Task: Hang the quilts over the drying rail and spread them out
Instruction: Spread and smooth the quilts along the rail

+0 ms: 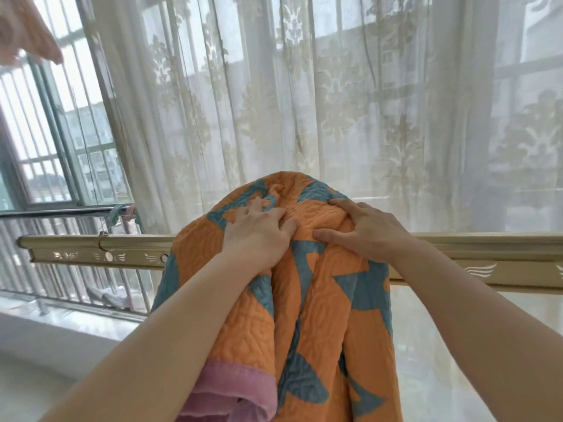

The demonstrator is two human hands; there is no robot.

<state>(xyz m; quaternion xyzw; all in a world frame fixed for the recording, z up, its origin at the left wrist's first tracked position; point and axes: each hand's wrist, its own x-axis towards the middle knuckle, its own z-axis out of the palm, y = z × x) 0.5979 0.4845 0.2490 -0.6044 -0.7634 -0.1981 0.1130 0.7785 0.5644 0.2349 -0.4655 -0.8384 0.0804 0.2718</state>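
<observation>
An orange quilt with teal patches and a pink border is bunched up in front of me, its top rising above the gold drying rail. The rail runs left to right across the view at the height of my hands. My left hand grips a fold of the quilt on the left of the bunch. On the right of the bunch, my right hand clutches the fabric. The quilt's lower part hangs down on my side of the rail and hides the rail's middle.
A sheer patterned white curtain hangs just behind the rail. At the left stand an open window and a metal balcony railing. A pale orange cloth hangs at the top left corner.
</observation>
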